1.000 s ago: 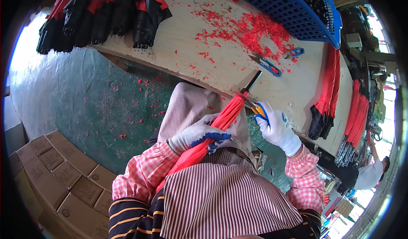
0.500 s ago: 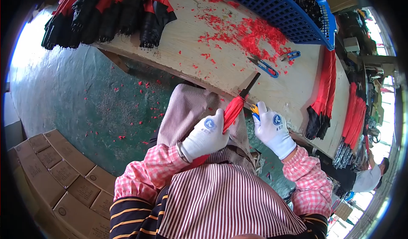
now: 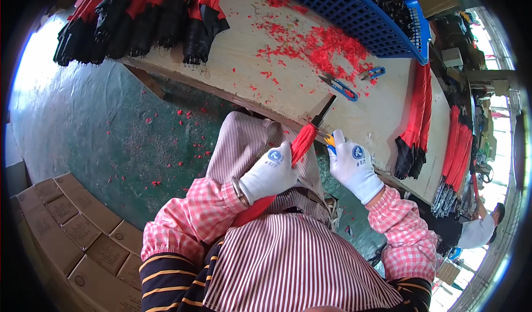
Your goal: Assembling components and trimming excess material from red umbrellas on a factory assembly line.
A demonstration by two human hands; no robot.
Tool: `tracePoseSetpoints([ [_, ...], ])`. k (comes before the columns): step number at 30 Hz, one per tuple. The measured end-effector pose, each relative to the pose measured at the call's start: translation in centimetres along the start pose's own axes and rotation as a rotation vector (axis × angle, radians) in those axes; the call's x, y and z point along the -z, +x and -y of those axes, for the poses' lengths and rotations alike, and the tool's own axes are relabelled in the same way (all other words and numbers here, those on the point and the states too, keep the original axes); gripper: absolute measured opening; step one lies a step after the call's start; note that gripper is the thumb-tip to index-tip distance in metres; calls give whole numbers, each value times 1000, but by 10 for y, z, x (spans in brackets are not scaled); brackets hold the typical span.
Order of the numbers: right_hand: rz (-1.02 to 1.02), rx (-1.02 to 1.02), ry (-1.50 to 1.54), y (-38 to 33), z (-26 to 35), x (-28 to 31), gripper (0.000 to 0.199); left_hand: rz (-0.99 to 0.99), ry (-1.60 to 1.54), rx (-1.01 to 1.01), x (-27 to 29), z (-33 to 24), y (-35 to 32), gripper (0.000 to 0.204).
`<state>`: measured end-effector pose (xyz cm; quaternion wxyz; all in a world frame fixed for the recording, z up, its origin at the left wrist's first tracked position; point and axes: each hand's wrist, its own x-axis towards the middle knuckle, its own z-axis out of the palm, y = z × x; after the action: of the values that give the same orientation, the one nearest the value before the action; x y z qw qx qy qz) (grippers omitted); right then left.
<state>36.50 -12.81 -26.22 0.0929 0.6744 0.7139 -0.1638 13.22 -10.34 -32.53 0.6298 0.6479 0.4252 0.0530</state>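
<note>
My left hand, in a white glove, is closed around a folded red umbrella. Its black tip points up and right over the table edge. The rest of the red cloth runs back beneath my left forearm. In my gloved right hand is a small cutting tool with yellow and blue handles, which looks like scissors. Its metal end reaches to the cloth just below the black tip; whether the blades are closed on it cannot be made out.
Red scraps litter the wooden table, with blue thread snips among them. A blue basket of black parts stands at the back. Folded umbrellas lie left, more right. Cartons sit on the floor; a person is at far right.
Both hands keep their grip on the umbrella and the cutting tool, almost in place. The view has shifted slightly, and the tool's metal end stays at the cloth below the tip.
</note>
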Motion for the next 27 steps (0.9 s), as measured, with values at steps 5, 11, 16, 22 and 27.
tracePoseSetpoints([
  [5, -11, 7, 2, -2, -3, 2, 28, 126, -555, 103, 3, 4, -8, 55],
  [11, -34, 24, -2, 0, -3, 4, 30, 246, -980, 187, 0, 22, 0, 55],
  [16, 20, -8, -51, -3, 1, 5, 32, -126, 131, -115, -3, 7, 4, 54],
  [22, -31, 15, -68, -1, 0, 1, 33, 242, -1401, 368, 13, 24, 6, 39],
  [27, 31, -23, -53, -2, 0, 0, 33, 238, -1082, 338, 15, 22, 4, 43],
])
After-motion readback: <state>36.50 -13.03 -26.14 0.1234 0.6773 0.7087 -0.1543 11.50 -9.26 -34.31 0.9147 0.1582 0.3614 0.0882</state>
